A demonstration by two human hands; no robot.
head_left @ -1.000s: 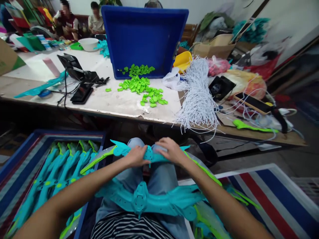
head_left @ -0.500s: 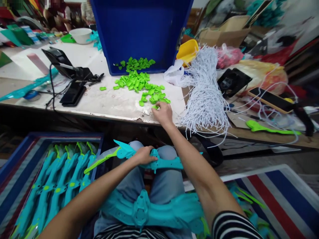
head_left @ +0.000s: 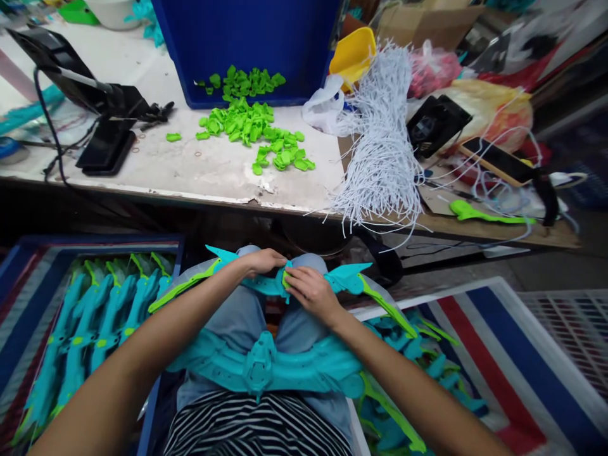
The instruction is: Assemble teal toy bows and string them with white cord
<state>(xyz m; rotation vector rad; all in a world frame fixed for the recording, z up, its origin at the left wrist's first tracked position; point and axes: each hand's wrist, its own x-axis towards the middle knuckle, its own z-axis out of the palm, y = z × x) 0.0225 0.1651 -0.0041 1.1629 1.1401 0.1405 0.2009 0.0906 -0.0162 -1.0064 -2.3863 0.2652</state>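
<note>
Under both hands point(head_left: 263, 261) point(head_left: 311, 292), over the knees point(head_left: 308, 261), curved turquoise piece point(head_left: 266, 286), gripped near its middle

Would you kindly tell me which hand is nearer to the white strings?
The right hand is nearer: it sits below and left of the white strings in the picture, while the left hand lies farther left.

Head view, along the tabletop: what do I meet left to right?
Round blue item, flat black rectangular device, heap of bright-green plastic pieces, bundle of thin white strings, black-screened phone with orange edge.
</note>
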